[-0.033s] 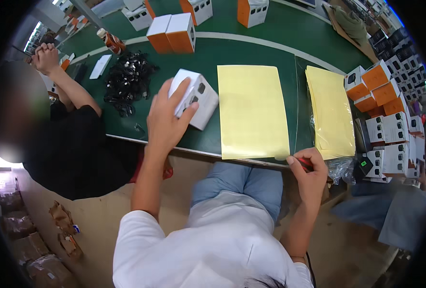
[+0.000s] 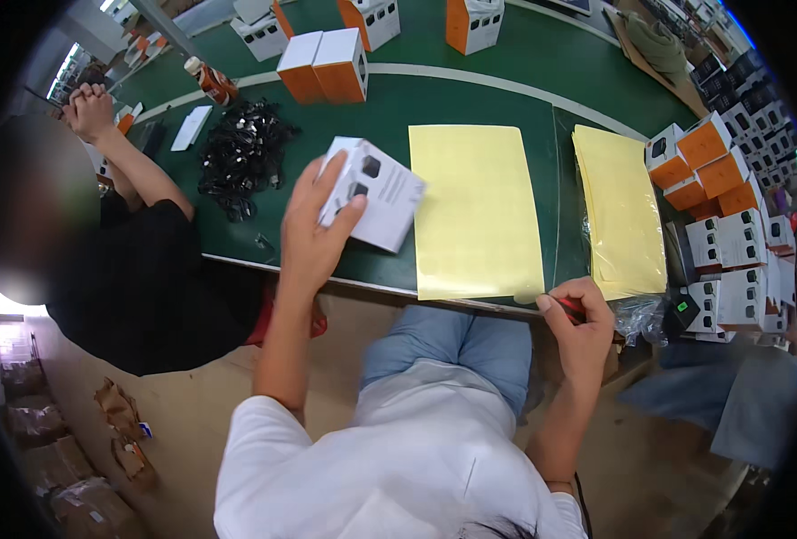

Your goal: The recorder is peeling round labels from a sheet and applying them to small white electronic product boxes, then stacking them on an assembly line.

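My left hand [image 2: 313, 220] is closed round a white carton [image 2: 376, 193] with dark product pictures on its face. The carton is tilted, its right edge close to the yellow sheet. That yellow sheet [image 2: 475, 211] lies flat on the green table, its near edge at the table's front. At its near right corner my right hand [image 2: 580, 328] is closed, thumb and forefinger pinched. A red and black object [image 2: 571, 310] shows in that hand; most of it is hidden by the fingers, so its kind is unclear.
To the right lie more yellow sheets [image 2: 619, 211] in clear plastic, beside stacked white and orange cartons [image 2: 740, 242]. A heap of black cables [image 2: 241, 153] and a bottle [image 2: 210, 81] are at left. More cartons [image 2: 327, 67] stand farther back. A co-worker [image 2: 147, 278] sits at left.
My left hand has turned the carton so more of its pictured face shows, and moved slightly right. My right hand stays at the sheet's corner.
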### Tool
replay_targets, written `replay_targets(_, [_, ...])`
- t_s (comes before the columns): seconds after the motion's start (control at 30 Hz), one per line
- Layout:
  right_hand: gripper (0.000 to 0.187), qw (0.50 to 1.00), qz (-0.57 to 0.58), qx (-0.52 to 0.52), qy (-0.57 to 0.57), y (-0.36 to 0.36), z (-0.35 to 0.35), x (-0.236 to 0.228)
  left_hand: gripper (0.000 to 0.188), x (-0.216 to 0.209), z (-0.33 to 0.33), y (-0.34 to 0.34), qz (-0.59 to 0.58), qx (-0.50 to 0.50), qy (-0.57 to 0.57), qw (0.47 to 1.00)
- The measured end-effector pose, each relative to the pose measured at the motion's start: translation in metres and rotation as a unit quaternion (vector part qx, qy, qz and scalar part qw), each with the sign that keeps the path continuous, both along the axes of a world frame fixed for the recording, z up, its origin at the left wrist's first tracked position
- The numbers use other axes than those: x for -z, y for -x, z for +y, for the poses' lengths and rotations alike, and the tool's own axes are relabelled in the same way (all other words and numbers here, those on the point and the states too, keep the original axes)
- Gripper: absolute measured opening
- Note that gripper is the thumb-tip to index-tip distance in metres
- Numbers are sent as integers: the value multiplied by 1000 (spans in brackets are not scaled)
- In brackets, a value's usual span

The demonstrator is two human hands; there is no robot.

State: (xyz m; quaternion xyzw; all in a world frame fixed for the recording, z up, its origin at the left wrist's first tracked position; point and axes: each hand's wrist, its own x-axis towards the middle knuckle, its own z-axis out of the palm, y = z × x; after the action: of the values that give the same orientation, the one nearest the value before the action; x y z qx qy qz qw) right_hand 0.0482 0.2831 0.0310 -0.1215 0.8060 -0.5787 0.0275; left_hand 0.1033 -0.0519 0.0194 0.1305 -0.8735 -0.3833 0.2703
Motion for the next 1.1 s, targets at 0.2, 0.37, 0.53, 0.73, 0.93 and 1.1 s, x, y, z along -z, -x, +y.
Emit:
replay_targets(0.2, [17, 993, -36, -64, 94, -9, -24, -17, 60, 43, 52, -20, 111, 118, -710, 685])
replay_targets(0.37, [17, 992, -21, -79, 93, -8, -37, -19, 54, 60, 80, -26, 87, 149, -756, 631])
replay_targets(0.53, [17, 995, -15, -70, 65, -7, -41, -16, 58, 56, 88, -27, 59, 125, -759, 637])
replay_targets(0.73, [21, 997, 51, -34, -49, -8, -46, -17, 58, 51, 93, -27, 62, 121, -740, 659])
replay_targets(0.93, [29, 975, 149, -27, -161, -11, -46, -22, 58, 49, 95, -29, 64, 119, -742, 657])
replay_targets(1.1, [41, 940, 209, -17, -269, -12, -49, -16, 54, 58, 95, -30, 54, 128, -762, 632])
